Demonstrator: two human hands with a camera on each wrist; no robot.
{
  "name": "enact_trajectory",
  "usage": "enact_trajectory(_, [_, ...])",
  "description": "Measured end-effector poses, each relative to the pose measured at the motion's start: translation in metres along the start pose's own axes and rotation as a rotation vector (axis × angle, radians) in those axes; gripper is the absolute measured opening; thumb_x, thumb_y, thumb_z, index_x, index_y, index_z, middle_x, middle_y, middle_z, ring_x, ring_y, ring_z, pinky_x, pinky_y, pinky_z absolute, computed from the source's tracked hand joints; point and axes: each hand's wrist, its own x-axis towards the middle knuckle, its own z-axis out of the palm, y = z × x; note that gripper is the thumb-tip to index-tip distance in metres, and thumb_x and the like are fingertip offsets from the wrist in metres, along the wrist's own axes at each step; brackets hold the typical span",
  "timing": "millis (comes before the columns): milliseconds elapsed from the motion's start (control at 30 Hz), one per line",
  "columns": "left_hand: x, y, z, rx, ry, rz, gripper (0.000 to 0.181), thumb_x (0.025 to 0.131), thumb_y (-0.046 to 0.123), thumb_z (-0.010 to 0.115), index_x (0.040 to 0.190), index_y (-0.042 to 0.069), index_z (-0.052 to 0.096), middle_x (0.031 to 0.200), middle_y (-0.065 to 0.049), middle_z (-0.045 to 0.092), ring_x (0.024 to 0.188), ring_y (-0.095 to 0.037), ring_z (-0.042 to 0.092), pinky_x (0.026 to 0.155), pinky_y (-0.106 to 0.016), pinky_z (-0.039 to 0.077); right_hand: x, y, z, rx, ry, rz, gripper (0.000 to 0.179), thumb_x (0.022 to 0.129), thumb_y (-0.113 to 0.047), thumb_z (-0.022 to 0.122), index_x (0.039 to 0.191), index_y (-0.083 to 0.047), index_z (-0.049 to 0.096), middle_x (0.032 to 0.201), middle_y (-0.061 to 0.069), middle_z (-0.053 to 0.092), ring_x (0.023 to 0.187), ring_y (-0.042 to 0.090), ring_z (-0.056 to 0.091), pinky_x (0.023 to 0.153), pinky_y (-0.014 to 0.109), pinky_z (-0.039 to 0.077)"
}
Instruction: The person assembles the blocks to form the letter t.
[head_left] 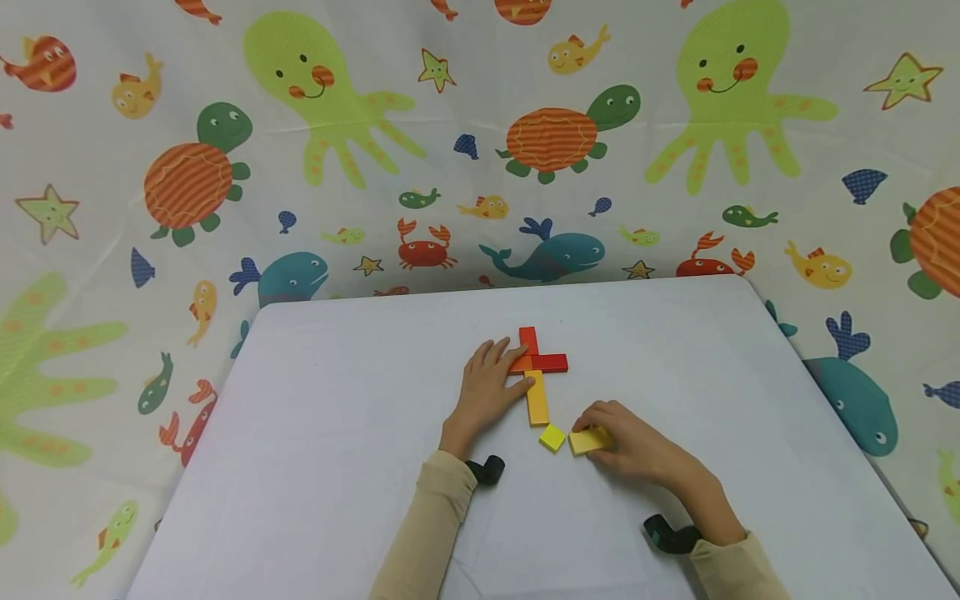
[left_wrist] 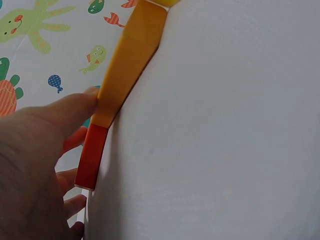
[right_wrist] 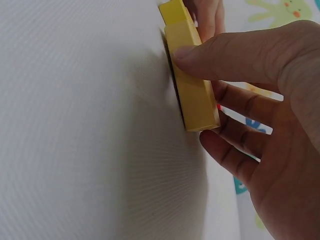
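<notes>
My left hand (head_left: 486, 385) rests over the left side of a block figure, fingers extended. Its thumb touches the upper end of a yellow-orange block (head_left: 537, 402), and its fingers lie by an orange block (head_left: 521, 364), which they partly cover. A red block (head_left: 528, 338) stands above and another red block (head_left: 553, 362) points right. A small bright yellow cube (head_left: 552, 437), turned at an angle, lies below the yellow-orange block. To its right, my right hand (head_left: 630, 442) pinches a pale yellow block (right_wrist: 192, 82) between thumb and fingers, low over the table.
The blocks lie on a white table (head_left: 322, 433). Behind it hangs a white curtain (head_left: 450, 108) printed with sea animals. A black wrist device (head_left: 486, 471) sits at the left wrist, another black device (head_left: 670, 535) at the right.
</notes>
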Motion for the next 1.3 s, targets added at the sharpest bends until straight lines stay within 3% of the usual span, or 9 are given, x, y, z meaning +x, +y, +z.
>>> enact_trajectory(533, [0.0003,0.0000,0.0015,0.016,0.001,-0.009,0.069,0.099,0.052,0.063,0.161,0.031,0.041,0.172,-0.006,0.029,0.160,-0.034,0.020,0.129,-0.060,0.022,-0.0015,0.0008,0.0023,0.002,0.014,-0.025,0.033,0.088,-0.010,0.082,0.116,-0.023,0.069,0.120,-0.007,0.067,0.115,0.017,0.057,0.101,0.041,0.055])
enact_trajectory(1300, [0.0008,-0.0009,0.0030,0.002,0.011,0.000,0.068,0.100,0.051,0.063,0.160,0.029,0.041,0.172,-0.007,0.030,0.160,-0.034,0.020,0.129,-0.060,0.021,0.0001,0.0007,0.0033,0.015,-0.016,0.019,0.034,0.089,-0.015,0.082,0.118,-0.026,0.069,0.122,-0.009,0.067,0.117,0.016,0.057,0.104,0.042,0.055])
